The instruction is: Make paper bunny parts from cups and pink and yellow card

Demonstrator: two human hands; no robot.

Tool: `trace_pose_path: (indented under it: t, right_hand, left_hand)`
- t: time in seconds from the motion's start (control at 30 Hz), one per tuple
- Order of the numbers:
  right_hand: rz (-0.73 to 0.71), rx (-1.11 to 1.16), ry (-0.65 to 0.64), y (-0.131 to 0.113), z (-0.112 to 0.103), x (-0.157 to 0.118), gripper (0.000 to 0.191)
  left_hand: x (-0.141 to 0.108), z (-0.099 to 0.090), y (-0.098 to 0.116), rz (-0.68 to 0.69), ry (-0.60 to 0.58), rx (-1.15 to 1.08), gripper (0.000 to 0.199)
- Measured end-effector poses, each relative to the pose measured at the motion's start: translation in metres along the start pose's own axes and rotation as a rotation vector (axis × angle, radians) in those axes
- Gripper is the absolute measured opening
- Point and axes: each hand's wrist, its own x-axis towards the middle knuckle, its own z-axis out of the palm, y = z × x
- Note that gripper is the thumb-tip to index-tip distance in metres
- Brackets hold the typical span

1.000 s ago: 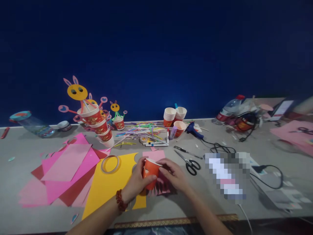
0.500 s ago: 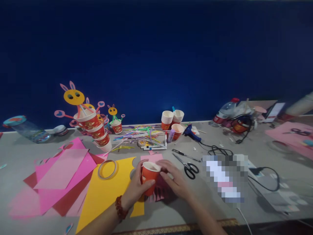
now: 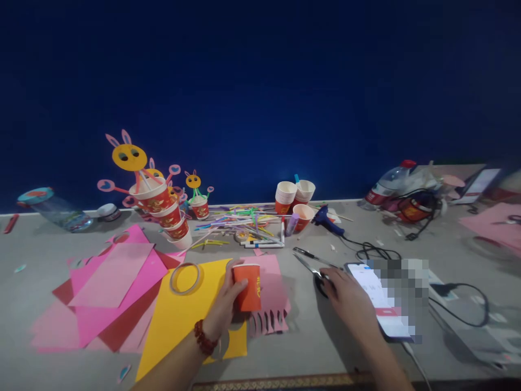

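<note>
My left hand [image 3: 223, 308] is wrapped around a red paper cup [image 3: 250, 288], tipped so that its side faces me, above a pink paper sheet [image 3: 272, 274] with a fringed lower edge. A yellow sheet [image 3: 173, 320] with cut-outs lies beneath my left wrist. Over on the right, my right hand [image 3: 350, 297] has its fingers on the black handles of the scissors [image 3: 306, 264], partly hiding them. The blades point up and left, close to a black pen [image 3: 311, 255]. Just right of that hand lies a phone [image 3: 368, 282].
A glue gun [image 3: 325, 220] and stacked paper cups [image 3: 286, 193] stand behind, beside a heap of straws [image 3: 248, 220]. Cup figures with yellow faces [image 3: 129, 157] are at left, near pink sheets [image 3: 114, 277] and a tape roll [image 3: 175, 279]. A bottle [image 3: 386, 184] and cables [image 3: 378, 251] lie right.
My right hand has left the cup and moved right onto the scissors' handles. The cup has tipped over in my left hand, its opening no longer facing me.
</note>
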Motion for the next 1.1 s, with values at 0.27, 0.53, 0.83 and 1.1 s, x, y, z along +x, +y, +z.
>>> trace_pose_path:
  t: [0.27, 0.53, 0.83, 1.1]
  right_hand:
    - [-0.042, -0.186, -0.138, 0.001, -0.003, 0.000, 0.033]
    - [0.167, 0.241, -0.201, 0.006, -0.011, 0.000, 0.032]
    - [0.381, 1.271, -0.444, -0.064, -0.028, -0.006, 0.038]
    - [0.282, 1.671, -0.581, -0.105, -0.022, -0.004, 0.055]
  left_hand:
    - [-0.002, 0.000, 0.004, 0.087, -0.063, 0.028, 0.054]
    - [-0.002, -0.003, 0.006, 0.139, -0.071, 0.018, 0.046]
    - [-0.013, 0.009, 0.019, -0.062, -0.572, -0.078, 0.079]
    - [-0.020, 0.018, 0.030, -0.010, -0.520, -0.273, 0.085]
